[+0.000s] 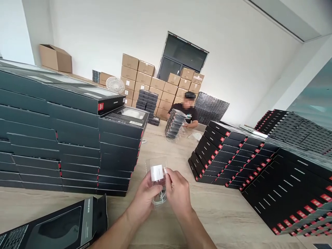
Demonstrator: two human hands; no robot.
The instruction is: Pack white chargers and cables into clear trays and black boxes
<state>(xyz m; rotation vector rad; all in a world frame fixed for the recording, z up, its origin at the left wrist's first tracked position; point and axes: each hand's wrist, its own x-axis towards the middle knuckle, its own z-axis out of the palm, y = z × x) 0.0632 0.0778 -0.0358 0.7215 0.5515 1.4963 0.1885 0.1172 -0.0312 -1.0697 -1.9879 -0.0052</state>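
Note:
My left hand point(142, 193) is closed around a clear plastic pack, its thumb pressed across the front. A white block like a power adapter point(157, 173) shows in the upper part of the pack. Below it sits a coiled white cable point(159, 197), partly covered by my fingers. My right hand point(178, 188) pinches a small white tip point(166, 170), perhaps the cable's plug, at the pack's right edge. Left of my forearms lies a black box point(54, 224) with its end flap point(102, 214) standing open.
Tall stacks of black boxes point(77, 138) rise at the left, with more black boxes point(223, 155) at the right. Across the wooden table point(153, 148), a person point(192, 116) sits behind wrapped stacked items point(175, 124). Cardboard cartons point(145, 81) and a fan point(115, 84) stand farther back.

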